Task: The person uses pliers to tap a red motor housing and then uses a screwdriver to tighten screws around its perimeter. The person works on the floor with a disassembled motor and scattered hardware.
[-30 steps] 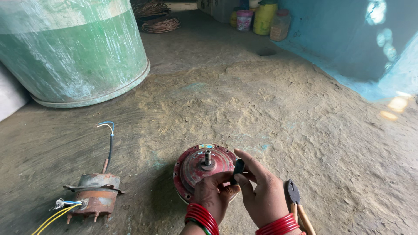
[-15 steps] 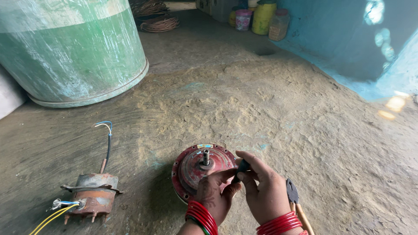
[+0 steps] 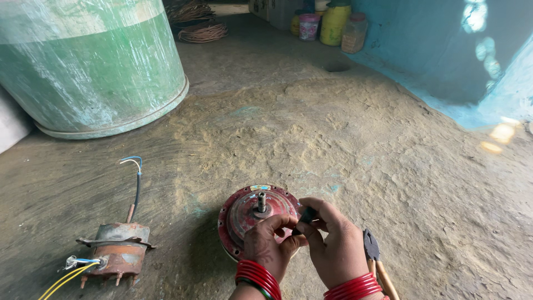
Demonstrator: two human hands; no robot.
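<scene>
Red, dusty round motor housing (image 3: 252, 219) with an upright central shaft lies on the dirt floor (image 3: 344, 144) at 6 o'clock. Left hand (image 3: 269, 244) and right hand (image 3: 333, 247) together pinch a small black part (image 3: 306, 215) at its 3 o'clock rim.

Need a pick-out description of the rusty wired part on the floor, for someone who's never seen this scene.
Start at the big green drum standing at the far left, then come down the dirt floor toward the camera. The rusty motor core lies there, left of the red round housing under the hands. Only it trails a black cable and yellow and blue wires.
</scene>
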